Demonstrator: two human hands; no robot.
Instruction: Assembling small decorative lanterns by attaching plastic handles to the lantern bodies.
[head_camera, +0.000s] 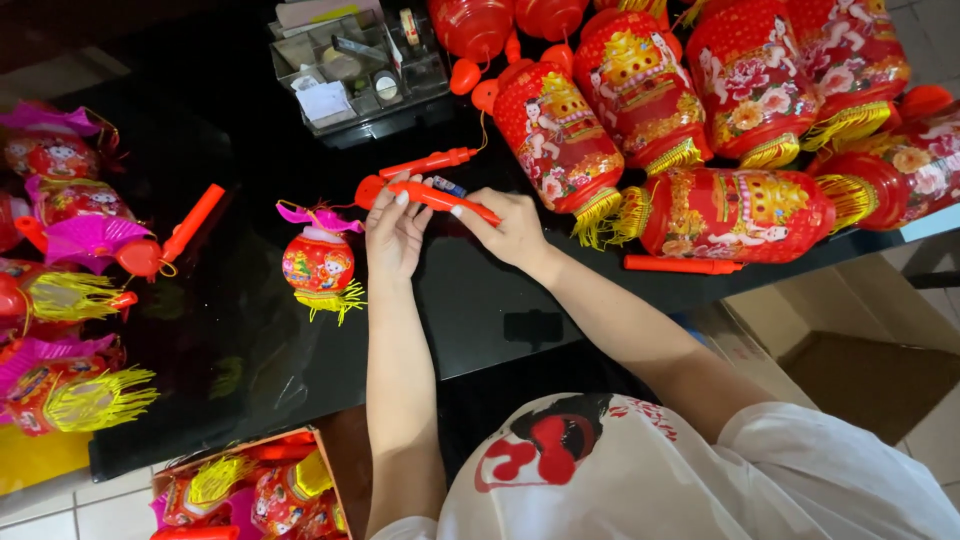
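Note:
Both my hands hold a red plastic lantern handle (432, 196) over the black table (480, 310). My left hand (395, 232) grips its left end near the round head. My right hand (510, 228) pinches the shaft from the right, and a small battery (448, 186) shows on top between the fingers. A small round red lantern with a pink top and yellow fringe (318, 262) lies just left of my left hand. Another red handle (430, 162) lies behind my hands.
Several large red cylindrical lanterns (735, 212) with gold tassels crowd the table's right and back. Pink-topped lanterns (70, 240) lie at the left. A clear organiser tray (350, 70) sits at the back. A loose handle (682, 265) rests by the front edge. A box of lanterns (260, 490) stands on the floor.

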